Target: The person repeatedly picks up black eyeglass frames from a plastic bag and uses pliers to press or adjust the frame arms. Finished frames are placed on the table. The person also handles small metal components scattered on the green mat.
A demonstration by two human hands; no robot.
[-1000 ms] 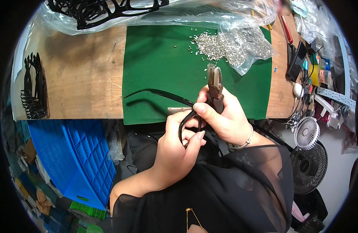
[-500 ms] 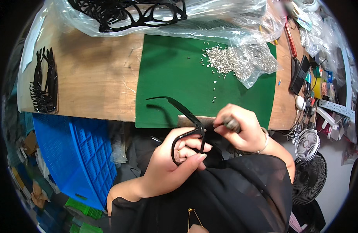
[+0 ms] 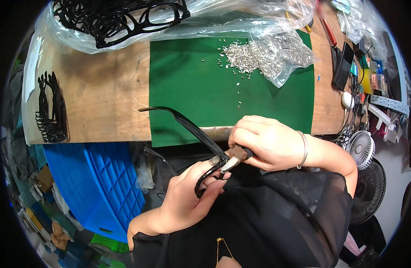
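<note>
My left hand (image 3: 183, 196) is closed around the rim of a black eyeglass frame (image 3: 194, 129) near the front edge of the table. One temple of the frame reaches up and left over a green mat (image 3: 187, 80); the other hangs by my left wrist. My right hand (image 3: 270, 143) grips a metal tool that looks like pliers (image 3: 236, 159), its handles hidden under my fingers. The pliers' jaws sit on both sides of the frame's corner, where the temple joins the front. Small silvery pieces (image 3: 241, 58) lie heaped on the mat, beside a clear bag (image 3: 288, 56) holding more.
A large clear plastic bag of black eyeglass frames (image 3: 138, 27) lies at the back. Black temples (image 3: 51, 109) are piled at the left. Below stands a blue crate (image 3: 94, 187). A phone (image 3: 344, 67), cables and fans (image 3: 361, 147) are on the right.
My right hand has come left and brought the pliers onto the frame's corner. The eyeglass frame has turned in my left hand, and the whole view has shifted slightly.
</note>
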